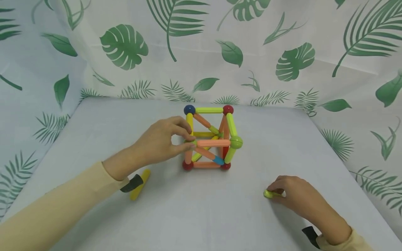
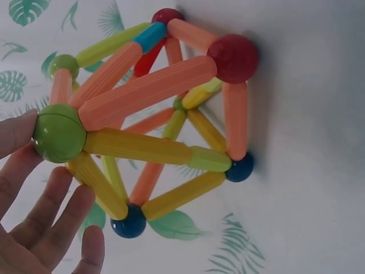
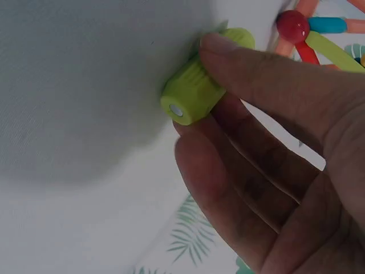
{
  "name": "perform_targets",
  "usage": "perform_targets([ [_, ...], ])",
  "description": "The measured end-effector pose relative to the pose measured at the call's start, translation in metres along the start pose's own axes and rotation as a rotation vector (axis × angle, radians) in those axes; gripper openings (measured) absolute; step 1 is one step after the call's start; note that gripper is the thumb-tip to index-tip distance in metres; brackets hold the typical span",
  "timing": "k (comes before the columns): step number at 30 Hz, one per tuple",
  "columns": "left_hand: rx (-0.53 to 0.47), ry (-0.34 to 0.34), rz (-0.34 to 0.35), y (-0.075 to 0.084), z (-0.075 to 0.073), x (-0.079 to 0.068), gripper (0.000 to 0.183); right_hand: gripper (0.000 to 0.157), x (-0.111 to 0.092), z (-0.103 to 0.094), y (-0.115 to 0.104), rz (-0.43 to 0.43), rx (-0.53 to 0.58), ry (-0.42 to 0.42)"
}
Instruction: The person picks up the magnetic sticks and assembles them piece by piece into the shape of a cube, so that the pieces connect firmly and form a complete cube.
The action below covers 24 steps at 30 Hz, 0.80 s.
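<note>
A cube-like frame of magnetic rods and balls stands mid-table, with salmon, yellow and lime rods, a salmon one at the near side. My left hand pinches the green ball at a near left corner between thumb and finger, the other fingers spread below it in the left wrist view. Off to the right, my right hand pinches a short lime-green magnetic rod close to the tabletop. The rod's end with a round metal tip shows in the right wrist view.
A yellow rod lies under the left wrist, partly hidden by a black strap. The table has a pale cover. Leaf-printed cloth hangs behind it and at both sides.
</note>
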<state>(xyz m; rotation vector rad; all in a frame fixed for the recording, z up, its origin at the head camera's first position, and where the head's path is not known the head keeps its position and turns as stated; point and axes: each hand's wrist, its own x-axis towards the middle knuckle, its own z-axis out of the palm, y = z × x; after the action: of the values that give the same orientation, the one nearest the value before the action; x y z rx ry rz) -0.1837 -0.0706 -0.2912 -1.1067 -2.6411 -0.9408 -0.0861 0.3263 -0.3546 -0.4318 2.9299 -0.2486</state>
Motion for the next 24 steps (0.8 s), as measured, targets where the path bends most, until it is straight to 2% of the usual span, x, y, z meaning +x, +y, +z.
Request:
perform_targets([
  [6,0.000,0.001,-0.003,0.000,0.000,0.000,0.017,0.019,0.006,0.002,-0.010,-0.078,-0.096,0.073],
  [14,-0.017,0.008,0.001,0.000,0.001,-0.001,0.016,0.019,0.023,0.009,-0.030,-0.170,-0.109,0.129],
  [19,-0.021,0.019,-0.002,0.000,0.002,-0.001,0.016,0.017,0.029,0.015,-0.042,-0.336,-0.114,0.178],
  [24,-0.022,0.026,0.002,-0.001,0.002,-0.001,0.017,0.017,0.033,0.018,-0.056,-0.488,-0.096,0.184],
])
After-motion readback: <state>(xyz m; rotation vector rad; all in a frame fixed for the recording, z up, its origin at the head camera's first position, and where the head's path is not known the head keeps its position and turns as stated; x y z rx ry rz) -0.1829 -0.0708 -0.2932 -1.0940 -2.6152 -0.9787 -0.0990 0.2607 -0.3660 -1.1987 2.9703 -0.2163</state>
